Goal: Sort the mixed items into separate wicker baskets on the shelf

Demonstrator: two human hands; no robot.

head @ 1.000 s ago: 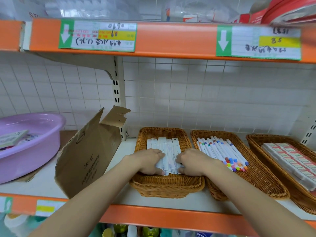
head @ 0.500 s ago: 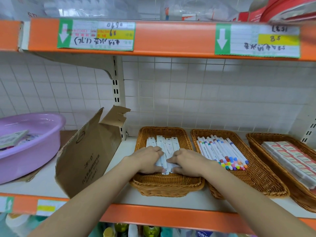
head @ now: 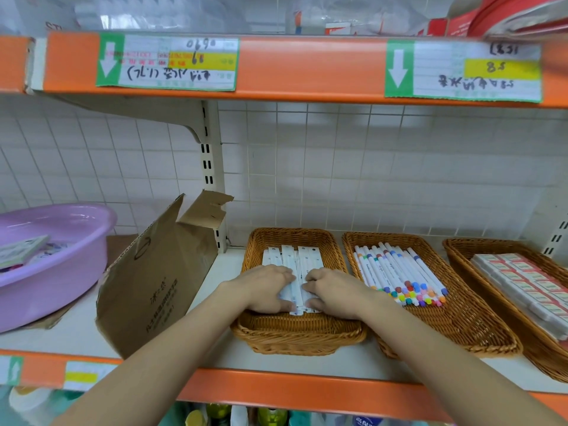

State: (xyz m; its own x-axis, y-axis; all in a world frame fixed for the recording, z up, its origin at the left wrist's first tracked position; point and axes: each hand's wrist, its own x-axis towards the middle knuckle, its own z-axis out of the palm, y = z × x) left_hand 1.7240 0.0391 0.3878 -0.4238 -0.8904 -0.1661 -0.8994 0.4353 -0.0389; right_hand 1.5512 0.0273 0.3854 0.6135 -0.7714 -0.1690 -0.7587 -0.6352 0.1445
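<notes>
A: Where are our hands?

B: Both in the left basket (head: 295, 339). Our left hand (head: 266, 289) and right hand (head: 333, 292) lie on the white packs (head: 296, 262), fingers curled against the stack from either side, near ends bunched between them.

A: And the rest?

B: We see markers (head: 396, 272) in the middle basket (head: 455, 330) and flat boxes (head: 522, 281) in the right basket (head: 550, 361). To the left stand a torn carton (head: 153, 281) and a purple basin (head: 55, 272), all on the shelf (head: 221, 352).

left price tag (head: 167, 61) upside-down "0670", right price tag (head: 462, 70) "5.8"
</notes>
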